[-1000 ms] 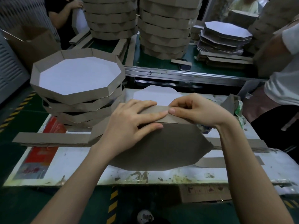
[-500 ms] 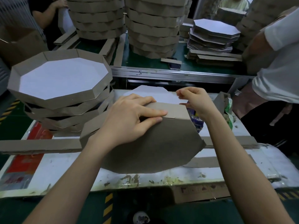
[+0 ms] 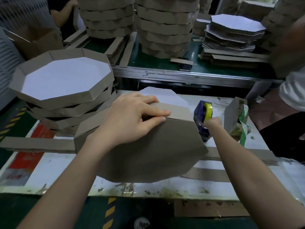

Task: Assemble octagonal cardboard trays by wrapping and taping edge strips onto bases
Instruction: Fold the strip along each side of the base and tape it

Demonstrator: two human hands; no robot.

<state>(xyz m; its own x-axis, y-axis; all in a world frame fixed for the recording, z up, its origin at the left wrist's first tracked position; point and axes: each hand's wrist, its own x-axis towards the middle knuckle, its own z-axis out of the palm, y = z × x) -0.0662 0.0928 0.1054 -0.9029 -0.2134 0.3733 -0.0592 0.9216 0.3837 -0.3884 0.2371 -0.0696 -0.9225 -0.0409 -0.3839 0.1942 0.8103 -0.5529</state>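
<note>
A half-wrapped octagonal tray [image 3: 148, 154] stands tilted on the white table, its brown underside facing me. The brown edge strip [image 3: 179, 113] runs along its top side, with a seam showing just right of my fingertips. My left hand [image 3: 130, 119] lies on that top edge, fingers straight and pressing the strip down. My right hand [image 3: 212, 123] is off the tray, to its right, closed on a blue tape dispenser [image 3: 202, 116] with a yellow roll; its fingers are mostly hidden. A white octagonal base [image 3: 158, 95] lies behind the tray.
Several finished trays [image 3: 69, 98] are stacked at the left. Loose cardboard strips [image 3: 36, 144] lie across the table [image 3: 57, 171]. Crumpled cardboard and green packaging [image 3: 236, 119] sit right of the dispenser. Another person [image 3: 292, 90] stands at right. Tall tray stacks [image 3: 165, 30] and bases [image 3: 234, 30] fill the back bench.
My right hand left the strip's top edge and moved right and down to the tape dispenser. My left hand stays pressed on the strip. The view shifted so the dispenser now shows.
</note>
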